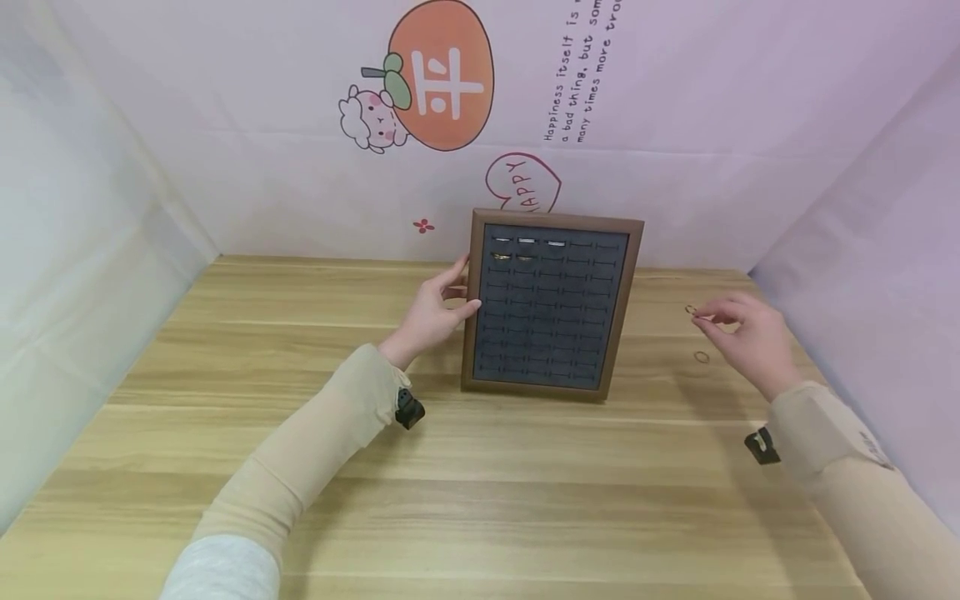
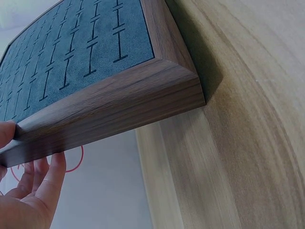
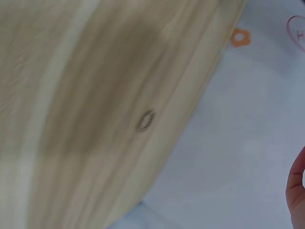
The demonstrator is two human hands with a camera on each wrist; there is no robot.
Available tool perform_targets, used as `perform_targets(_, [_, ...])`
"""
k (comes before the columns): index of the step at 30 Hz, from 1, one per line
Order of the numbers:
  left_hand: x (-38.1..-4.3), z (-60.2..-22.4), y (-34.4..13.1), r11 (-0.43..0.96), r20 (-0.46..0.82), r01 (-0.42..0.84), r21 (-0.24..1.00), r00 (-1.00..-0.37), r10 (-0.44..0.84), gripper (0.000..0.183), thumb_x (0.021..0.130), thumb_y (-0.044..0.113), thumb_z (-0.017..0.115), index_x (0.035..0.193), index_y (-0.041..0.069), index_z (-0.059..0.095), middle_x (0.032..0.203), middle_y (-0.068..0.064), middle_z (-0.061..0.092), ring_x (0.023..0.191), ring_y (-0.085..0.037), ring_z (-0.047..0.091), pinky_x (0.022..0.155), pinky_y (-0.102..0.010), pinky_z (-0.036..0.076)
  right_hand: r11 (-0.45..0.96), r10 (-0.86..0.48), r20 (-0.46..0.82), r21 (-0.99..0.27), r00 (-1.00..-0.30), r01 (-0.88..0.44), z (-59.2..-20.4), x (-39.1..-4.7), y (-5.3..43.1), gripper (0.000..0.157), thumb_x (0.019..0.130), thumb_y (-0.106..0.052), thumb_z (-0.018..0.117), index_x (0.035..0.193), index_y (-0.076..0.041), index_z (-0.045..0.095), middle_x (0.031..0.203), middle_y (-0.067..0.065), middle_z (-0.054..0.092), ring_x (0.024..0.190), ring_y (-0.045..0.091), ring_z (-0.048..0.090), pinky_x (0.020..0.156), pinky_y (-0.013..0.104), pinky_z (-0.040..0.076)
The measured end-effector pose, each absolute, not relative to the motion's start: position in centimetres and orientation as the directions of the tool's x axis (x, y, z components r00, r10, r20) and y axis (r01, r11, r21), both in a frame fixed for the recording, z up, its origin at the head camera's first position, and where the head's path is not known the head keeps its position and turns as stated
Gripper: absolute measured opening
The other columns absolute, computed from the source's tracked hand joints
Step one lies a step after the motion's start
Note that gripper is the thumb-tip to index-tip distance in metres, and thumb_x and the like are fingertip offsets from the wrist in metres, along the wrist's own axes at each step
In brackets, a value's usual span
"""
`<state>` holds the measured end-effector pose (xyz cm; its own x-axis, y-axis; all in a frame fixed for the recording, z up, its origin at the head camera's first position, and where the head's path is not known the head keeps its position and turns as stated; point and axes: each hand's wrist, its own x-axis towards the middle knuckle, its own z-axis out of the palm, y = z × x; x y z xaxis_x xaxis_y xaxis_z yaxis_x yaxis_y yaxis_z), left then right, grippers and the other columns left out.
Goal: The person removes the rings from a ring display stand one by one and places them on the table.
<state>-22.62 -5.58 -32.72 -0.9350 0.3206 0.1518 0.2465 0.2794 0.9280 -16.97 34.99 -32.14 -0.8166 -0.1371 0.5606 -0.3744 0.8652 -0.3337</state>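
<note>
A ring display board (image 1: 551, 312) with a brown wooden frame and dark slotted padding leans upright on the table. My left hand (image 1: 435, 312) grips its left side, thumb on the front and fingers behind; the left wrist view shows the wooden edge (image 2: 109, 109) close up. Silver rings (image 1: 527, 241) sit in the top row of slots, gold-coloured rings (image 1: 501, 257) in the second. Off to the right of the board, my right hand (image 1: 746, 333) pinches a small gold-coloured ring (image 1: 691, 309) at its fingertips. Below that hand, another ring (image 1: 701, 357) lies on the table, blurred in the right wrist view.
The wood-grain table (image 1: 480, 492) runs back to a white printed backdrop (image 1: 285, 183) with a cartoon orange, a heart and lettering. White cloth also hangs along both sides. Dark wrist devices (image 1: 408, 408) are worn at both sleeves.
</note>
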Motion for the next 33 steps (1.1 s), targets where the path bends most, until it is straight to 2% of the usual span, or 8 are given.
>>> perform_targets(5, [-22.6,-32.9,-5.5,0.275,0.149,0.242,0.930,-0.936,0.319,0.072,0.090,0.001,0.060,0.151,0.014,0.024,0.131,-0.020,0.049,0.119,-0.032,0.051,0.091,-0.038,0.053,0.873,-0.167,0.456,-0.343,-0.874,-0.345,-33.1,-16.9,36.9,0.005,0.078,0.001,0.072,0.083,-0.001,0.072,0.086,0.016,0.068,0.073,-0.020,0.039,0.065,0.008,0.037])
perform_targets(10, [-22.7,-32.9,-5.4,0.279,0.140,0.235,0.931,-0.936,0.321,0.072,0.090,0.001,0.060,0.151,0.014,0.024,0.132,-0.019,0.048,0.119,-0.032,0.051,0.092,-0.038,0.052,0.891,-0.189,0.359,-0.329,-0.914,-0.314,-34.2,-16.8,38.6,0.006,0.076,0.000,0.073,0.081,-0.003,0.073,0.083,0.017,0.068,0.068,-0.014,0.043,0.061,0.012,0.040])
perform_targets(16, [-22.7,-32.8,-5.4,0.269,0.149,0.239,0.933,-0.937,0.316,0.072,0.090,0.001,0.060,0.151,0.014,0.024,0.132,-0.020,0.048,0.119,-0.032,0.051,0.092,-0.039,0.052,0.909,-0.179,0.218,-0.336,-0.959,-0.246,-35.1,-17.1,39.8,0.006,0.078,-0.002,0.072,0.084,-0.002,0.072,0.082,0.015,0.069,0.068,0.005,0.053,0.063,0.027,0.046])
perform_targets(18, [-22.7,-32.8,-5.5,0.267,0.149,0.238,0.934,-0.937,0.315,0.072,0.090,0.001,0.060,0.151,0.014,0.024,0.132,-0.020,0.048,0.119,-0.032,0.051,0.093,-0.040,0.052,0.913,-0.182,0.173,-0.336,-0.968,-0.232,-35.3,-17.2,40.1,0.007,0.078,-0.002,0.072,0.085,0.000,0.072,0.082,0.014,0.068,0.069,0.010,0.054,0.063,0.029,0.046])
perform_targets(22, [-22.6,-32.8,-5.5,0.272,0.150,0.241,0.932,-0.937,0.315,0.072,0.090,0.001,0.060,0.151,0.015,0.024,0.131,-0.020,0.049,0.119,-0.032,0.052,0.092,-0.040,0.052,0.914,-0.196,0.111,-0.340,-0.974,-0.222,-35.8,-17.3,40.8,0.008,0.078,-0.003,0.071,0.085,0.001,0.071,0.080,0.013,0.069,0.069,0.010,0.056,0.064,0.029,0.048])
perform_targets(28, [-22.6,-32.8,-5.5,0.277,0.153,0.245,0.929,-0.937,0.314,0.072,0.090,0.001,0.060,0.151,0.015,0.024,0.131,-0.020,0.049,0.118,-0.032,0.052,0.092,-0.039,0.052,0.912,-0.187,0.022,-0.369,-0.982,-0.182,-36.6,-17.3,41.5,0.007,0.080,-0.006,0.069,0.085,-0.002,0.071,0.082,0.011,0.070,0.074,0.015,0.061,0.070,0.033,0.049])
perform_targets(33, [-22.6,-32.8,-5.5,0.271,0.154,0.244,0.931,-0.937,0.313,0.072,0.090,0.001,0.060,0.151,0.015,0.025,0.132,-0.020,0.049,0.119,-0.032,0.052,0.092,-0.039,0.052,0.915,-0.188,-0.022,-0.367,-0.982,-0.167,-37.2,-17.4,42.0,0.007,0.081,-0.009,0.070,0.086,-0.005,0.071,0.085,0.010,0.071,0.078,0.022,0.063,0.076,0.047,0.052])
